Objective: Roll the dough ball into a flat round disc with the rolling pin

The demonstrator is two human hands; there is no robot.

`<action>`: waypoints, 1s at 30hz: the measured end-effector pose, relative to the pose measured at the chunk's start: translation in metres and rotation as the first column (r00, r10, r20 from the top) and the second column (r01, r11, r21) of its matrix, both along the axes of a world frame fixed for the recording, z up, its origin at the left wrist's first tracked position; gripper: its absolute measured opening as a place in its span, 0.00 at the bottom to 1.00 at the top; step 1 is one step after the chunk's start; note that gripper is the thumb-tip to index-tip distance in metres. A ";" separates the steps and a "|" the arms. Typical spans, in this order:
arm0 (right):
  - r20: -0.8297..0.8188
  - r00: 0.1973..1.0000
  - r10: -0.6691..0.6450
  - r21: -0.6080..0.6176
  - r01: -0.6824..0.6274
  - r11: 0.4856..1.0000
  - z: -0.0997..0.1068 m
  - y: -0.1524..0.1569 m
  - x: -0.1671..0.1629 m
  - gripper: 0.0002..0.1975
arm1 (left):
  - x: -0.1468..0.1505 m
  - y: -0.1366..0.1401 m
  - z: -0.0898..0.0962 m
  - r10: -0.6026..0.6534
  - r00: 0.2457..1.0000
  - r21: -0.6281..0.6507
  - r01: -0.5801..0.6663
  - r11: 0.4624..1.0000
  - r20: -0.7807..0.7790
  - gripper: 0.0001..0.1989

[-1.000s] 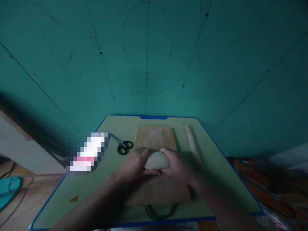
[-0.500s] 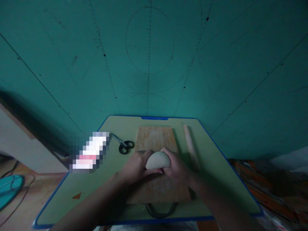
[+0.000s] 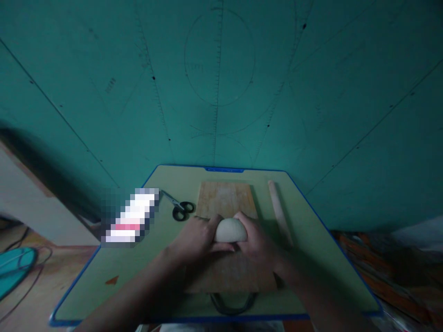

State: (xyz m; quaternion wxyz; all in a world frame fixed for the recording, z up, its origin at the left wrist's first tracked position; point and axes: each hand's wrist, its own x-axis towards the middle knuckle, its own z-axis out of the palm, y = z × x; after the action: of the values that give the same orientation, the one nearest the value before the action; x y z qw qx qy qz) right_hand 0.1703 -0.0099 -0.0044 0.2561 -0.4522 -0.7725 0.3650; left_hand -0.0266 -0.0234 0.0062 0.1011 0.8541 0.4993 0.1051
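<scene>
Left hand (image 3: pixel 198 236) and right hand (image 3: pixel 256 239) grip pale dough (image 3: pixel 231 230) between them over wooden board (image 3: pixel 226 196), hiding the dough's sides. Scissors (image 3: pixel 179 207) ahead-left of left hand; rolling pin (image 3: pixel 278 208) ahead-right of right hand. Orange scrap (image 3: pixel 111 280) bodyward-left of left hand.

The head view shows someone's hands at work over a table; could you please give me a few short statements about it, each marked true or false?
1. The left hand and the right hand both hold the pale lump. True.
2. The pale lump is a thin, flat sheet. False: it is rounded, with a domed top.
3. The scissors lie to the left of the wooden board. True.
4. The scissors have red handles. False: they are black.
5. The wooden rod lies to the right of the wooden board. True.
</scene>
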 end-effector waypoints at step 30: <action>-0.137 0.990 0.018 0.456 0.047 0.889 0.028 0.015 -0.024 0.44 | 0.011 0.002 0.009 0.297 0.516 -0.463 0.228 0.856 0.803 0.42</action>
State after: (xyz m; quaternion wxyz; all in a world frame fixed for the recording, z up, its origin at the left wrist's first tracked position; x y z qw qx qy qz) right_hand 0.1467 0.0054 0.0238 0.4108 -0.3585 -0.8139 0.2006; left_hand -0.0151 -0.0211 0.0151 0.5552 0.6186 0.4099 0.3755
